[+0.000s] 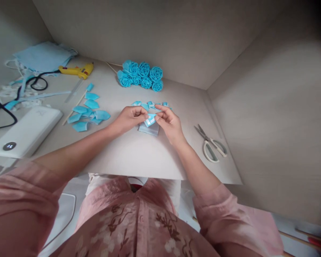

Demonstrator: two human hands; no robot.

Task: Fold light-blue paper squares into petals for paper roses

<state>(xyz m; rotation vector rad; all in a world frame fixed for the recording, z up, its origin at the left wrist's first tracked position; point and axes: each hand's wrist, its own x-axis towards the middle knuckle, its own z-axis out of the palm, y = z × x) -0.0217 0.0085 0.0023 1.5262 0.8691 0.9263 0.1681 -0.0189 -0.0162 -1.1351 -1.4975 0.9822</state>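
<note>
Between my two hands is a small blue and white petal piece [150,120], pointed at the bottom. My left hand [133,117] pinches its left edge between thumb and forefinger. At the right edge, my right hand [169,121] grips it with the thumb, its forefinger stretched above. Under the piece lies a greyish flat square [149,130] on the table. Just beyond my fingers is a row of blue and white petal pieces [144,105], partly hidden by my hands. Several loose blue petals [92,104] lie to the left, beside a thin stick [74,108] with a blue tip.
Blue fabric roses [143,75] on sticks lie at the back. A yellow glue gun [79,70] rests near stacked blue face masks [44,57]. A white power bank [26,131] sits at left among cables and scraps. Open scissors [210,143] lie at right, near the side wall.
</note>
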